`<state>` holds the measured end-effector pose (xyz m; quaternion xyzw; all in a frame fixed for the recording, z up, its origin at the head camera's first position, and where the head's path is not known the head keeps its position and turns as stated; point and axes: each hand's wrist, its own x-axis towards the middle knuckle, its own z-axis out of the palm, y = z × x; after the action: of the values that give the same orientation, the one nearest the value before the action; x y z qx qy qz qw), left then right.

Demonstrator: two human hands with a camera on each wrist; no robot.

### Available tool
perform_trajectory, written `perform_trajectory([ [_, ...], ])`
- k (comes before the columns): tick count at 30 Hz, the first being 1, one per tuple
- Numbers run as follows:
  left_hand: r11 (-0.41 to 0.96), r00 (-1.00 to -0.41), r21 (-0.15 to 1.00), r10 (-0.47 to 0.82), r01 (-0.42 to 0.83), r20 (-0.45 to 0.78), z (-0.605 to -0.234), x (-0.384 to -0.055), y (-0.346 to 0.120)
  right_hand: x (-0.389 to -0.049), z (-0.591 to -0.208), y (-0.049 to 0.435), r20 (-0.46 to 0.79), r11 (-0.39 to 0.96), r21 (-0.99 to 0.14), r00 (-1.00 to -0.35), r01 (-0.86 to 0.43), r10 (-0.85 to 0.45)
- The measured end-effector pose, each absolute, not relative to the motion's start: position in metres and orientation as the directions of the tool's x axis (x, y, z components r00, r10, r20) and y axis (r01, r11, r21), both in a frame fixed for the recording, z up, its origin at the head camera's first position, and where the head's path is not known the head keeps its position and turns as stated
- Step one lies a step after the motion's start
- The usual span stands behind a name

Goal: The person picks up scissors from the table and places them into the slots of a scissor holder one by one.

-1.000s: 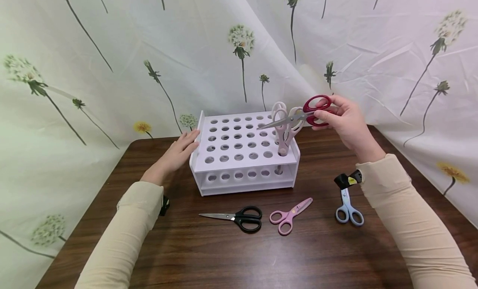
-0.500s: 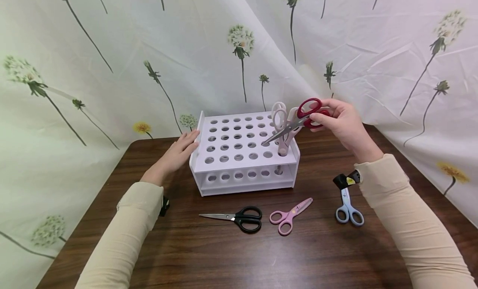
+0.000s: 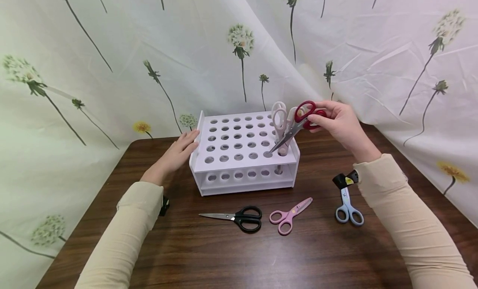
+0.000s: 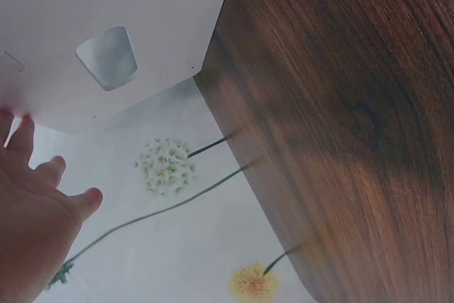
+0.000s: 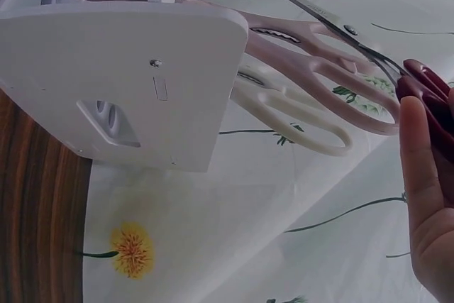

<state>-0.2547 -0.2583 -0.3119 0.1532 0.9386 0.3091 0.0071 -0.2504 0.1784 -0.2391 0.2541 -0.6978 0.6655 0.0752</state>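
My right hand [image 3: 336,121] pinches the red handles of a pair of scissors [image 3: 305,110] over the right side of a white rack [image 3: 244,166] with rows of round holes. The blades slant down to the left, tip close over a front-row hole. Behind them, pale pink scissors [image 5: 319,69] and white scissors [image 5: 298,115] stand handles-up in the rack's right column. My left hand [image 3: 177,154] rests its straight fingers against the rack's left side panel [image 4: 163,26].
Before the rack lie black-handled scissors [image 3: 242,218] and pink scissors [image 3: 289,216]. Light blue scissors [image 3: 349,210] lie at the right, near the right wrist strap [image 3: 345,180]. A flower-printed cloth [image 3: 186,52] hangs behind the brown wooden table [image 3: 209,260].
My right hand has moved slightly left and down, tipping the red scissors so the blades point more steeply down, toward the front row. The left hand has stayed put.
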Motion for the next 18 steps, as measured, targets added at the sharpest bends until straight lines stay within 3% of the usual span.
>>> perform_trajectory([
  [7,0.763,-0.950,0.574,0.299,0.297,0.094,-0.3144,-0.2564,-0.2599,-0.2503,-0.2395,0.1755,0.453,0.020,-0.879,-0.848,-0.476,-0.276],
  [18,0.766,-0.954,0.579,0.291,0.279,0.075,-0.3136,-0.2559,-0.2600,-0.2515,-0.2411,0.1698,0.462,-0.067,-0.883,-0.834,-0.464,-0.301],
])
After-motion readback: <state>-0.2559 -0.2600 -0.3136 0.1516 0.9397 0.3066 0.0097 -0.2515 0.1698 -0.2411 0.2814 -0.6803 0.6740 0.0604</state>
